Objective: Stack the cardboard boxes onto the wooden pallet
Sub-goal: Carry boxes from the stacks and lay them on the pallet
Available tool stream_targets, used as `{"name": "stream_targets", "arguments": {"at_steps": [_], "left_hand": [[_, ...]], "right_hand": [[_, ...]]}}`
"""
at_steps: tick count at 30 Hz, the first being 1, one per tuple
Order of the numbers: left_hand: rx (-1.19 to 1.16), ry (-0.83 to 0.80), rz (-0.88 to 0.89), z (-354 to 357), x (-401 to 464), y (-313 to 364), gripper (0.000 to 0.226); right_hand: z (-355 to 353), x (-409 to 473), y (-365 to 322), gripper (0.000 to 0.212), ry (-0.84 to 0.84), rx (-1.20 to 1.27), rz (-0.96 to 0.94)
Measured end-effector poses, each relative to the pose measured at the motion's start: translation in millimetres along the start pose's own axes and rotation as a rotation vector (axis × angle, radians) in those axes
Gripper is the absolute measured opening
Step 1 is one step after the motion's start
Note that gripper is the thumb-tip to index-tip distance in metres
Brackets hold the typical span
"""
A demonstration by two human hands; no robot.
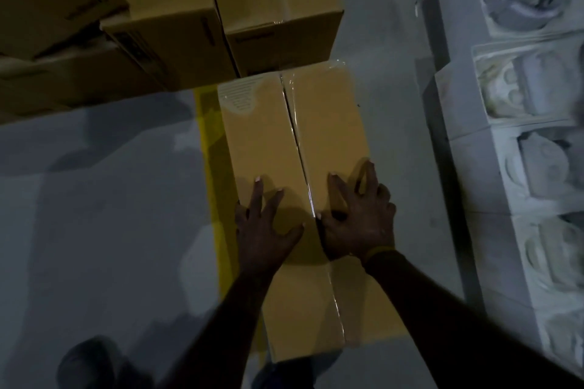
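A long taped cardboard box lies lengthwise in front of me, its far end against a stack of cardboard boxes. My left hand rests on the box's top, left of the tape seam, with fingers spread. Right of the seam my right hand presses on the top, fingers spread too. Neither hand curls around an edge. No wooden pallet shows in the dim view.
Grey concrete floor lies to the left, crossed by a yellow floor line beside the box. White moulded foam packing blocks stand along the right side. My shoe shows at the bottom left.
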State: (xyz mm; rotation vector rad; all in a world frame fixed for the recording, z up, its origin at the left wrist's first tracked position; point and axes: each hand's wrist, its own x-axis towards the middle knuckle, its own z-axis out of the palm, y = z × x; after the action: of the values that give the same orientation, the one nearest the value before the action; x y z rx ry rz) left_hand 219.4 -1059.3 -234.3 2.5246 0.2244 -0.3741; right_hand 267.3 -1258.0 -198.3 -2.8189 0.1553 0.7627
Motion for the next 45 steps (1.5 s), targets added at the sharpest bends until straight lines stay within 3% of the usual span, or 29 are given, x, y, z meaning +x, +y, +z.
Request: {"name": "stream_targets", "arguments": {"at_steps": [10,16,19,21,25,33,45], "left_hand": [[0.158,0.000,0.002,-180,-81,-3,0.076],[0.132,-0.038,0.023,-351,-150,1,0.077],[0.084,0.027,0.042,-426,-177,5,0.075],[0.073,0.065,0.090,-526,-226,-15,0.074],[0.049,0.030,0.094,-582,-234,-8,0.073],[0.046,0.142,0.166,-710,-307,-56,0.073],[0.047,0.290,0.169,-787,-427,-137,0.072]], "right_hand": [[-94,-134,-123,0.073,-0.010,0.048,0.028],[-187,-252,-231,0.074,0.023,0.075,0.032],[-231,-296,-280,0.073,0.070,0.071,0.036],[-269,-369,-351,0.073,0.155,0.067,0.012],[-296,-391,-384,0.072,0.217,0.047,0.022],[-327,-502,-496,0.072,0.340,0.045,-0.003],[-300,-631,-583,0.072,0.428,-0.022,-0.110]]}}
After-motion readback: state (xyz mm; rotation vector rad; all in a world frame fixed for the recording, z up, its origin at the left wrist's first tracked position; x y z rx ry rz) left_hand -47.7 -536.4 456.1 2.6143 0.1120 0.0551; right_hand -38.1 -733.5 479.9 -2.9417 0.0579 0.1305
